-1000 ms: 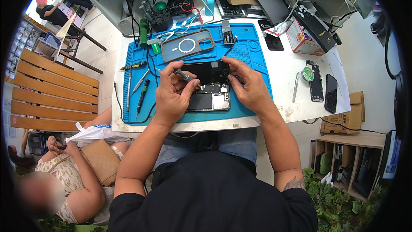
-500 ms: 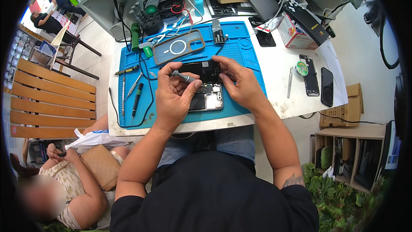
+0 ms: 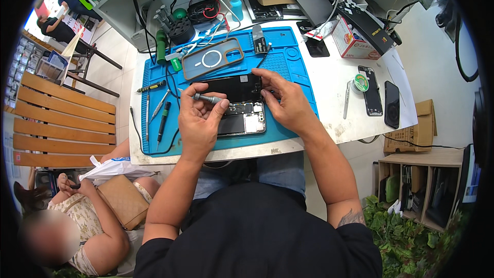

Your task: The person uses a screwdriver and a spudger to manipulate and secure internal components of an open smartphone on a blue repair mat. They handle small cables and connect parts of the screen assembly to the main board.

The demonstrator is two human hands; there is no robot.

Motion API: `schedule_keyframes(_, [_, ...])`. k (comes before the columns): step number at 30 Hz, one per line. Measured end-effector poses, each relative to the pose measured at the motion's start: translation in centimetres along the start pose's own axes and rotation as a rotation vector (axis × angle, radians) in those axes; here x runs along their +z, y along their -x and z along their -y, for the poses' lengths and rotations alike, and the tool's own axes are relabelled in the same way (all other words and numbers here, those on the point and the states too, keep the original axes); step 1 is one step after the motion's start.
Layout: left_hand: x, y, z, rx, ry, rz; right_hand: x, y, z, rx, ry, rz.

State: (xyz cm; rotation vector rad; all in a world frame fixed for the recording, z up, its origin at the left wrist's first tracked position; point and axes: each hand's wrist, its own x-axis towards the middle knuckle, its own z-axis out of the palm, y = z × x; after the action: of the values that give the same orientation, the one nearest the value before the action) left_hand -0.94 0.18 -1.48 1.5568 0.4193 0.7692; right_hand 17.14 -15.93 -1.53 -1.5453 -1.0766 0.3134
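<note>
An opened smartphone point(image 3: 237, 125) lies on the blue repair mat point(image 3: 288, 59), its inner parts bare. Its dark screen panel point(image 3: 231, 87) is raised along the far side. My right hand point(image 3: 290, 104) grips the panel's right edge between thumb and fingers. Between the thumb and fingers of my left hand point(image 3: 198, 128) is a small grey screwdriver point(image 3: 208, 98), tilted with its tip end toward the phone's inner parts. The exact spot of the tip is too small to make out. Beyond the phone rests a clear phone case point(image 3: 218, 67) with a brown rim.
Left on the mat lie a black-and-green screwdriver point(image 3: 163, 123), other slim tools and a black cable. Farther back stand a round tool holder point(image 3: 181, 31) and a blue bottle point(image 3: 236, 5). Two phones point(image 3: 392, 104) and a green-labelled tin point(image 3: 361, 82) sit at right. Someone sits at lower left.
My left hand has shifted slightly left with the screwdriver, which now lies flatter, showing more of the phone's inside. My right hand keeps its grip on the screen panel.
</note>
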Motion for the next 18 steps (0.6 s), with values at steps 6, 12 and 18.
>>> schedule_keyframes(6, [0.09, -0.08, -0.06, -0.059, 0.076, -0.018, -0.29, -0.03, 0.23, 0.039, 0.018, 0.028])
schedule_keyframes(12, [-0.2, 0.15, -0.16, -0.096, 0.043, 0.0, -0.26, 0.0, 0.33, 0.036, 0.016, 0.027])
schedule_keyframes(18, [-0.1, 0.11, 0.21, -0.114, 0.013, 0.01, -0.09, 0.1, 0.03, 0.02, 0.018, 0.012])
